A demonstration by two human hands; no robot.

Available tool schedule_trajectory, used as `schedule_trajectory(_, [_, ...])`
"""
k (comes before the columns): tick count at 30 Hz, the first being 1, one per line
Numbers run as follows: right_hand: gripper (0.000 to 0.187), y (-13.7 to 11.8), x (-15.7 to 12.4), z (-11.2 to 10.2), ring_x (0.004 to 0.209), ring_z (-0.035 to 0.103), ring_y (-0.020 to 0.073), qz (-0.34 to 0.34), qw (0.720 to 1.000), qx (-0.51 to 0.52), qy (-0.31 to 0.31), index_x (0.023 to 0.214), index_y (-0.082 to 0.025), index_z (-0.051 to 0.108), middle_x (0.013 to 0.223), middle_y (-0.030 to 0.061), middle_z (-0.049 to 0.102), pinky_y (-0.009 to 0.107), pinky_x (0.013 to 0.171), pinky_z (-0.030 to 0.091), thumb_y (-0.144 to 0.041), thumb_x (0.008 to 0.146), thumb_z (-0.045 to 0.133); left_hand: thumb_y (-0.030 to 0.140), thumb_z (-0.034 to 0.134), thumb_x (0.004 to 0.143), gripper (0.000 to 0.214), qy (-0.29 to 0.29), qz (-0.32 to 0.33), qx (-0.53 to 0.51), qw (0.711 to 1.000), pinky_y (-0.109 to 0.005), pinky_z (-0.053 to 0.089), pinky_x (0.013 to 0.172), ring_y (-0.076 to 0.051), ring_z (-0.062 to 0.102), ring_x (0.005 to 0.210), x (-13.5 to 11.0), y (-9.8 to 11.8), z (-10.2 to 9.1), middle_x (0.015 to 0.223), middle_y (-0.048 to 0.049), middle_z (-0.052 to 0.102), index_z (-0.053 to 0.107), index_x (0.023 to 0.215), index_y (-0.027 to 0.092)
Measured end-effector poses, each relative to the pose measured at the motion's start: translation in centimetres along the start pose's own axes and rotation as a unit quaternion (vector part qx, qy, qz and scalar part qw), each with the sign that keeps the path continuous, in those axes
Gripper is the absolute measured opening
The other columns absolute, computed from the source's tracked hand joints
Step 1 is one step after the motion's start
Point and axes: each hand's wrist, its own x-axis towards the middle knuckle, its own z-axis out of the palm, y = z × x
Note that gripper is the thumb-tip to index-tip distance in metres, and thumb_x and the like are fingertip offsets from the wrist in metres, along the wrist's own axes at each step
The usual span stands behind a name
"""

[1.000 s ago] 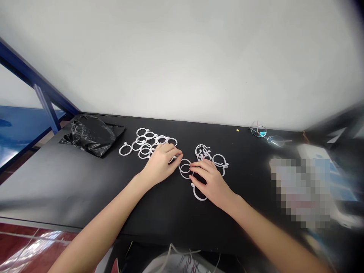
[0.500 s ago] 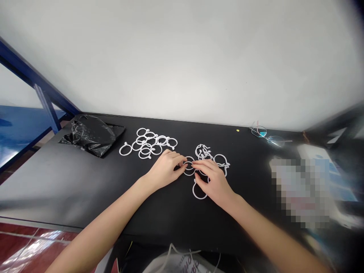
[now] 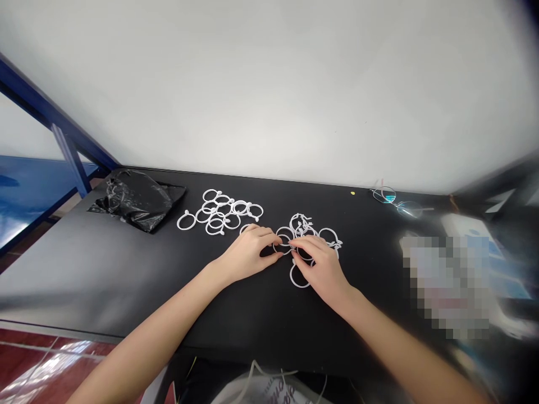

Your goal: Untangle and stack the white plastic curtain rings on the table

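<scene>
Between my two hands a white curtain ring is held just over the black table, with another ring overlapping it from behind. My left hand pinches its left side with thumb and fingers. On its right side my right hand closes thumb and fingertips near the small eyelet end. A pile of white rings lies partly under and behind my right hand. One loose ring shows below that hand's fingers. Part of a ring peeks out behind my left hand.
Several more white rings lie in a group at the left of centre. Farther left is a crumpled black plastic bag. Eyeglasses rest at the back right, near a pale package. A wall rises behind the table.
Both hands have shifted slightly right with the held ring. A ring now shows behind my left hand, and the loose ring below my right hand sits a little higher and further right.
</scene>
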Motion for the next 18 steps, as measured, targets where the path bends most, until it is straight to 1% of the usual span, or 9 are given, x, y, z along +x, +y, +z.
schedule_trajectory(4, [0.021, 0.16, 0.00, -0.11, 0.076, 0.068, 0.0217, 0.006, 1.000, -0.017, -0.011, 0.096, -0.021, 0.066, 0.084, 0.0039, 0.072, 0.042, 0.078, 0.054, -0.007, 0.086, 0.056, 0.031, 0.069, 0.084, 0.018, -0.023, 0.012, 0.001, 1.000, -0.037, 0.044, 0.085, -0.020, 0.063, 0.084, 0.05, -0.02, -0.13, 0.089, -0.0032, 0.068, 0.066, 0.096, 0.019])
schedule_trajectory(7, [0.019, 0.18, 0.03, -0.25, 0.076, 0.068, 0.0215, 0.012, 1.000, -0.013, -0.014, 0.094, -0.021, 0.066, 0.083, 0.0036, 0.072, 0.041, 0.077, 0.054, -0.008, 0.086, 0.056, 0.027, 0.066, 0.087, 0.014, -0.031, 0.020, -0.003, 0.999, -0.036, 0.044, 0.084, -0.019, 0.063, 0.082, 0.08, -0.19, -0.16, 0.086, -0.0025, 0.068, 0.066, 0.097, 0.019])
schedule_trajectory(10, [0.018, 0.19, 0.07, -0.44, 0.078, 0.069, 0.0218, 0.023, 1.000, -0.008, -0.003, 0.093, -0.022, 0.067, 0.084, 0.0035, 0.073, 0.040, 0.077, 0.054, -0.009, 0.086, 0.056, 0.026, 0.062, 0.090, 0.011, -0.008, 0.035, -0.023, 0.999, -0.036, 0.045, 0.087, -0.018, 0.064, 0.082, 0.05, -0.40, -0.12, 0.085, -0.0021, 0.070, 0.066, 0.098, 0.019])
schedule_trajectory(13, [0.017, 0.25, 0.09, -0.55, 0.077, 0.068, 0.0217, 0.025, 1.000, -0.010, 0.009, 0.091, -0.022, 0.067, 0.082, 0.0030, 0.073, 0.040, 0.077, 0.055, -0.010, 0.086, 0.057, 0.027, 0.062, 0.090, 0.013, 0.018, 0.032, -0.045, 0.998, -0.037, 0.047, 0.089, -0.017, 0.065, 0.081, -0.02, -0.51, -0.06, 0.082, -0.0011, 0.070, 0.066, 0.100, 0.019])
schedule_trajectory(15, [0.018, 0.32, 0.08, -0.53, 0.078, 0.068, 0.0218, 0.021, 1.000, -0.014, 0.009, 0.092, -0.022, 0.067, 0.083, 0.0030, 0.073, 0.040, 0.077, 0.055, -0.009, 0.086, 0.057, 0.028, 0.065, 0.088, 0.015, 0.017, 0.023, -0.045, 0.999, -0.037, 0.047, 0.088, -0.018, 0.064, 0.082, -0.04, -0.49, 0.02, 0.082, -0.0013, 0.069, 0.066, 0.100, 0.020])
schedule_trajectory(18, [0.018, 0.42, 0.02, -0.37, 0.080, 0.068, 0.0219, 0.019, 1.000, -0.018, 0.003, 0.094, -0.022, 0.067, 0.087, 0.0038, 0.072, 0.040, 0.077, 0.055, -0.009, 0.085, 0.058, 0.028, 0.067, 0.086, 0.017, 0.010, 0.017, -0.017, 1.000, -0.037, 0.048, 0.083, -0.019, 0.063, 0.084, -0.03, -0.40, 0.19, 0.089, -0.0040, 0.067, 0.066, 0.100, 0.019])
